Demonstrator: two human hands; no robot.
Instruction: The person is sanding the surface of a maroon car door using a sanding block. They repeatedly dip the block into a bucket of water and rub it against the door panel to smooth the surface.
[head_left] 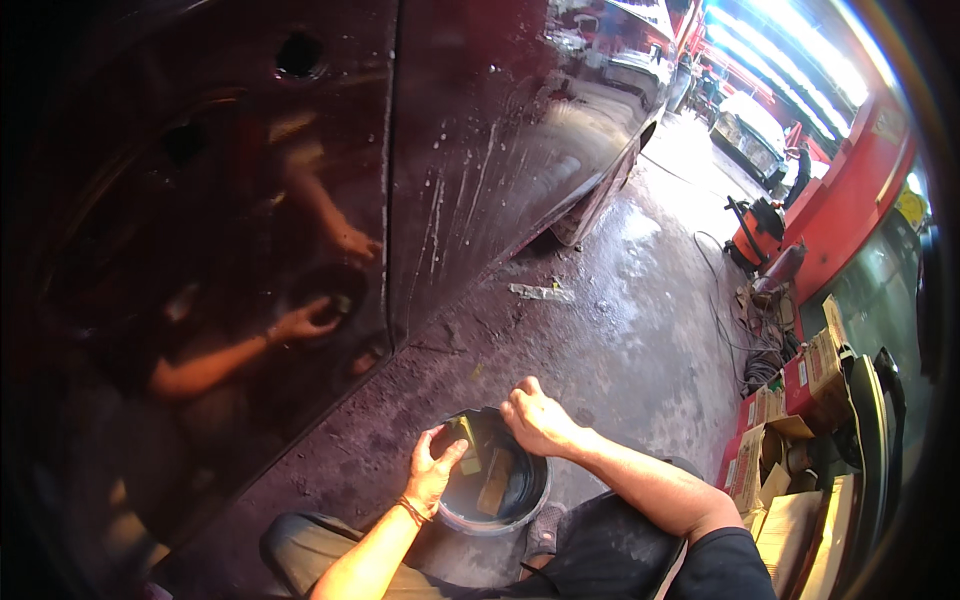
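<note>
A dark round bucket [541,500] stands between my legs, with what looks like water in it. My left hand [432,472] is at its left side, thumb and fingers closed about a small yellowish block [467,437] over the bucket. Inside lies a tan rectangular block [494,482]. At the far right rim, my right hand [540,417] is curled into a fist, knuckles up; whatever its fingers hold is hidden. Close on the left rises a glossy dark red car body [450,170], wet with streaks and drips, which mirrors my arms.
The stained concrete floor [640,350] has a pale flat scrap [541,293] lying beside the car. Along the right stand cardboard boxes [800,385], a cable [760,360] and an orange-and-black machine [757,232]. Another car [748,135] is farther back.
</note>
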